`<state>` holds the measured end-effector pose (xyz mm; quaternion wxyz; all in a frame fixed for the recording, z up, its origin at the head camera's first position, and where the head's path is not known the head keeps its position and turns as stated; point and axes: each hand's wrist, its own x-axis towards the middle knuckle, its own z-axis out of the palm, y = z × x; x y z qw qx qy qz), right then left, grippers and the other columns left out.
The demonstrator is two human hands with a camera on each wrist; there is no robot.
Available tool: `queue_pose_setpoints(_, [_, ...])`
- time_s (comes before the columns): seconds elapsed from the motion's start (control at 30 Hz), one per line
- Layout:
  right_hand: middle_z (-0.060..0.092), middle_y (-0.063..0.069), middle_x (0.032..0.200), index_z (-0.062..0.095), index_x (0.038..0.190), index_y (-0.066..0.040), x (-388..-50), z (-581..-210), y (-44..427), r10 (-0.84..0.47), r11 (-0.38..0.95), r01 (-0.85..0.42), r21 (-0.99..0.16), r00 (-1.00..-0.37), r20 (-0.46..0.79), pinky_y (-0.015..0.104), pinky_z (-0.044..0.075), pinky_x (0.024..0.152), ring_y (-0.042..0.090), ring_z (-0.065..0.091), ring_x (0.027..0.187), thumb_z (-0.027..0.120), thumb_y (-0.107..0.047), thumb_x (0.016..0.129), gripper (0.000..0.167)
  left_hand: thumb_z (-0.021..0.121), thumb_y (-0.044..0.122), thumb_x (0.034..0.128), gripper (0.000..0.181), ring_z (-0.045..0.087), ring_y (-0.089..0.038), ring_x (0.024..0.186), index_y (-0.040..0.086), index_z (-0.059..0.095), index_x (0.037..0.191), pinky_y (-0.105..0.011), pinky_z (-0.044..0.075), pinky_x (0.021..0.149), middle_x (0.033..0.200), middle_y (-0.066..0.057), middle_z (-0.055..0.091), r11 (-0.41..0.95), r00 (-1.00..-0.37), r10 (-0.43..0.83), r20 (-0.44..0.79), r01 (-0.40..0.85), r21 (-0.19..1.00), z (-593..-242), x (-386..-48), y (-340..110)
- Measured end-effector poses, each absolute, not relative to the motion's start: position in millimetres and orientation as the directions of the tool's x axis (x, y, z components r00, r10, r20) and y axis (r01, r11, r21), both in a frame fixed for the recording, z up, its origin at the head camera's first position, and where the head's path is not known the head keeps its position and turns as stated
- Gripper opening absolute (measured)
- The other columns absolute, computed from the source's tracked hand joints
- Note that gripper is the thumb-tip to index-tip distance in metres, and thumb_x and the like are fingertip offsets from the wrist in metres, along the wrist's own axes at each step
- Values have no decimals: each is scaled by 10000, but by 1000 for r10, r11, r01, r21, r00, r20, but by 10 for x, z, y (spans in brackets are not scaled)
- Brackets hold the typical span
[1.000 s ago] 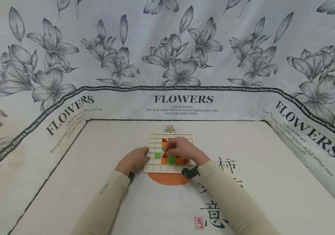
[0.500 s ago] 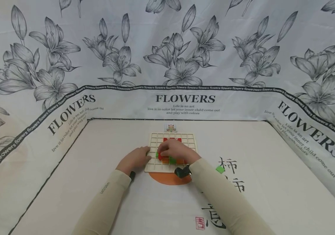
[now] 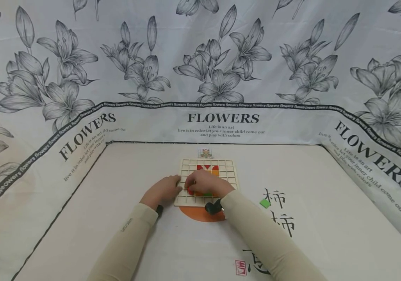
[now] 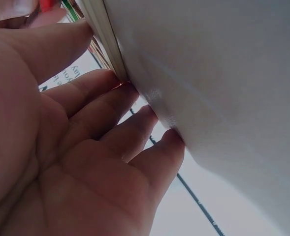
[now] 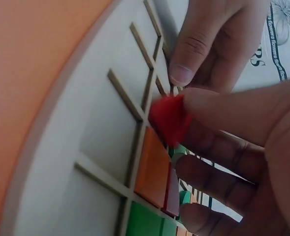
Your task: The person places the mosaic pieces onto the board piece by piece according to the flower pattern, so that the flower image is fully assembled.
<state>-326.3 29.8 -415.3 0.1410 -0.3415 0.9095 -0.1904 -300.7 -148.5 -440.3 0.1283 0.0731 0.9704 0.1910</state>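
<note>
A pale wooden grid board [image 3: 182, 203] lies on the table, its cells partly filled with red, orange and green tiles. Between thumb and fingertips my right hand [image 3: 207, 182] pinches a red tile [image 5: 169, 118], just over a lower left cell. Beside that cell sit an orange tile [image 5: 153, 167] and a green tile [image 5: 145, 221]. My left hand [image 3: 163, 190] rests against the board's left side, thumb at the rim and fairly straight fingers [image 4: 127, 135] touching edge and cloth. The right hand covers part of the tile pattern in the head view.
A small card with a coloured pattern [image 3: 205, 153] lies behind the board. One loose green tile [image 3: 265, 203] is on the cloth to the right, by printed black characters. An orange printed circle [image 3: 200, 214] shows under the board's front edge. Flower-printed fabric [image 3: 221, 125] stands at the back.
My right hand has moved left and slightly toward me across the board with the red tile, uncovering upper red and orange tiles. The left hand has stayed at the board's side.
</note>
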Motion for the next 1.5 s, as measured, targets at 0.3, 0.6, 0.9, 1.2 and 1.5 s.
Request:
queue_pose_setpoints(0.3, [713,-32,999,754,996,-129,-3182,-4165,296,-680,678,-586,-444,-729,-75,299,535,901,124,619,955,681,-136,898,122,518,334,997,570,376,-276,1423,109,369,1499,-468,316,1186,1507,-92,442,920,-959,185,-217,91,380,-4416,-3032,-1480])
queue_pose_setpoints(0.6, [701,-81,952,767,970,-190,-3203,-4187,392,-664,696,-577,-428,-744,-76,245,533,829,88,599,879,691,-201,897,106,532,336,991,585,357,-276,1433,119,358,1505,-473,307,1190,1522,-86,423,915,-957,160,-240,52,401,-4415,-3011,-1469])
queue_pose_setpoints(0.9, [702,-95,966,766,996,-225,-3242,-4190,532,-625,751,-579,-317,-778,-62,246,536,890,94,593,905,653,-189,922,140,541,354,985,599,345,-265,1439,144,348,1512,-475,288,1200,1533,-68,409,910,-956,127,-266,5,414,-4413,-2998,-1462])
queue_pose_setpoints(1.2, [685,-82,999,756,1018,-229,-3320,-4128,546,-602,793,-569,-220,-786,-140,277,529,901,120,567,922,691,-211,902,135,545,350,984,595,362,-272,1427,133,359,1506,-482,302,1191,1525,-73,420,913,-957,141,-254,26,408,-4416,-3001,-1467])
queue_pose_setpoints(1.5, [642,-78,855,687,901,-200,-3405,-4094,501,-619,778,-574,-257,-770,-155,235,510,730,129,557,804,717,-215,882,38,531,348,990,587,349,-271,1436,130,358,1507,-479,290,1198,1529,-76,413,909,-957,148,-249,32,416,-4387,-2988,-1469])
